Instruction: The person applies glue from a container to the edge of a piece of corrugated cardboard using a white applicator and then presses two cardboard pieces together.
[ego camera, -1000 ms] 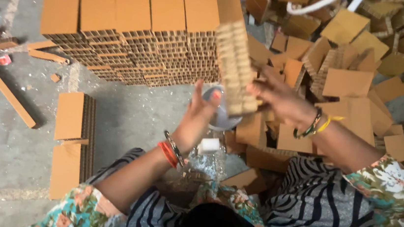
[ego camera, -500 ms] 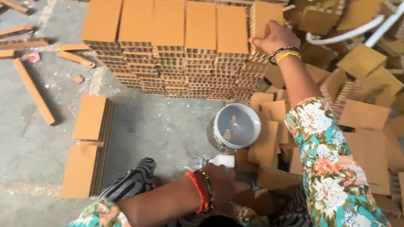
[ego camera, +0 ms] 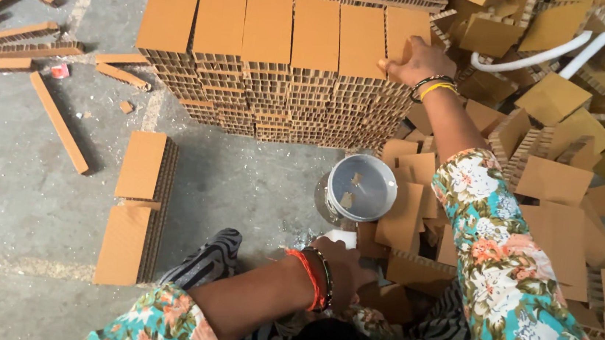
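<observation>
Your right hand [ego camera: 415, 61] was stretched out to the far right end of the block stack [ego camera: 276, 64], fingers spread flat and pressing on the top of the rightmost block [ego camera: 405, 28]. Nothing was gripped there; the palm and fingertips simply bore down on the brown face.

Your left hand [ego camera: 343, 270] sat low, near your lap, fingers curled around a white bottle [ego camera: 340, 237]. Only the bottle's top showed past the knuckles, so how firm the hold was could not be told.

A white bucket [ego camera: 360, 189] with grey liquid stood on the floor [ego camera: 13, 179] between the stack and your knees, just beside loose blocks [ego camera: 401, 216] on its right. Two more flat blocks [ego camera: 142, 166] lay apart to the left. A big heap of cut pieces [ego camera: 586, 145] spread to the right, with a white hose [ego camera: 535, 59] over it.

Risks, as judged from this:
- The rightmost block sat at the stack's edge; a push off-centre could have tipped that column into the heap.
- Your reaching arm passed right above the bucket; a dropped elbow or sleeve could have knocked it over.
- With your eyes on the stack, the bottle could have tilted unseen.
</observation>
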